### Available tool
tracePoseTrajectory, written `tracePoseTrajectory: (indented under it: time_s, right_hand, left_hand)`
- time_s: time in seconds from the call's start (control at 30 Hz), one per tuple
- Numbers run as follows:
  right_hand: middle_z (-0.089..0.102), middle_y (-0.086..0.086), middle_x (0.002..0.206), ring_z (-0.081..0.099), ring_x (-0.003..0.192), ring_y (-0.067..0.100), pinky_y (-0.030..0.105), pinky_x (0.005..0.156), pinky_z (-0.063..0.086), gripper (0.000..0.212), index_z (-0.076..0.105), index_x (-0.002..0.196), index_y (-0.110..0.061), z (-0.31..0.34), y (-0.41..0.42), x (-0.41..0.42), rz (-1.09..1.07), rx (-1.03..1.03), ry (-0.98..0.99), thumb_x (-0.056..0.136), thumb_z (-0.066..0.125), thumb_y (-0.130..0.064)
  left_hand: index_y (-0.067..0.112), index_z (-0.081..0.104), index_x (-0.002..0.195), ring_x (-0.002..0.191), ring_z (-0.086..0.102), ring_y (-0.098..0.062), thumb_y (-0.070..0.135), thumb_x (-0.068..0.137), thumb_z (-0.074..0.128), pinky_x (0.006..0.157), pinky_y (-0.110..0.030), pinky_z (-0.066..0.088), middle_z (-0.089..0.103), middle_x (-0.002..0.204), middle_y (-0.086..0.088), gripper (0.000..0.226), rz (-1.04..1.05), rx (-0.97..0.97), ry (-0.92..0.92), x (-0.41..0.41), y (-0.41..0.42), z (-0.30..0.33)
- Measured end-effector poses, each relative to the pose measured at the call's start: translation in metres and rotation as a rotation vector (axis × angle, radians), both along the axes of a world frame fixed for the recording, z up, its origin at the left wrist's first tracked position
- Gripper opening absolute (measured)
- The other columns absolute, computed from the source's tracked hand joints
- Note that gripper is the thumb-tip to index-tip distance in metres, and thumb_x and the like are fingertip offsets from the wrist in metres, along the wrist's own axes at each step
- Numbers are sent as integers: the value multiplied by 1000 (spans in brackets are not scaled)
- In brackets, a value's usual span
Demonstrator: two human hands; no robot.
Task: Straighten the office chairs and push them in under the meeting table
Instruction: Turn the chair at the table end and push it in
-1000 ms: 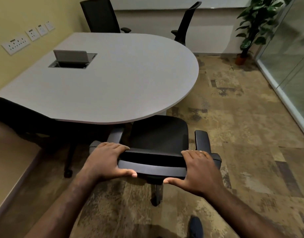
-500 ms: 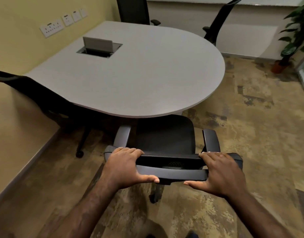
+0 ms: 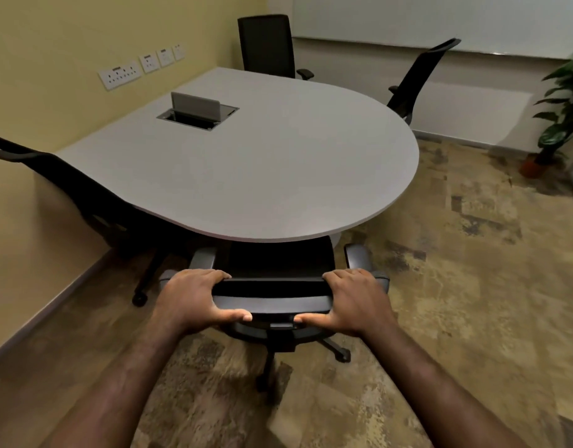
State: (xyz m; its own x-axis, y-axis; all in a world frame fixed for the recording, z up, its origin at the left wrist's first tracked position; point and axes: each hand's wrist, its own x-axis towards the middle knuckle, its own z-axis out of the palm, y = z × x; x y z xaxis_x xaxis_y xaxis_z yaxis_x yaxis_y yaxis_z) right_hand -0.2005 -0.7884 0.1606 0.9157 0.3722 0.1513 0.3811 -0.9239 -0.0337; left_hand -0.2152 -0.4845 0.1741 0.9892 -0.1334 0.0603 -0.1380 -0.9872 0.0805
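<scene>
A black office chair (image 3: 278, 263) stands right in front of me, its seat partly under the near edge of the grey meeting table (image 3: 262, 176). My left hand (image 3: 194, 295) grips the left end of its backrest top. My right hand (image 3: 353, 299) grips the right end, thumbs under the rim. A second black chair (image 3: 84, 195) sits tucked at the table's left side, by the wall. Two more chairs stand at the far side: one (image 3: 267, 46) upright at the back, another (image 3: 421, 72) turned sideways at the back right.
The yellow wall with power sockets (image 3: 120, 75) runs along the left. An open cable box (image 3: 198, 111) sits in the tabletop. A potted plant (image 3: 563, 108) stands at the far right. Patterned carpet (image 3: 456, 286) stretches out on the right.
The chair has rolled forward with both hands on its backrest, so more of the seat lies under the table. My view has shifted left and closer.
</scene>
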Motion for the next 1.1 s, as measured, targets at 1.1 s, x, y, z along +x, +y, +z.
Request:
tracePoseTrajectory:
  time_s: [1.1]
  right_hand:
    - [52,-9,62,50,59,14,29,57,31,90,55,73,-24,0,84,202,-49,40,-78,56,22,-106]
  left_hand:
    - [25,67,105,88,64,-17,105,52,30,75,-33,49,70,95,7,103,-146,-3,-54,213,89,1]
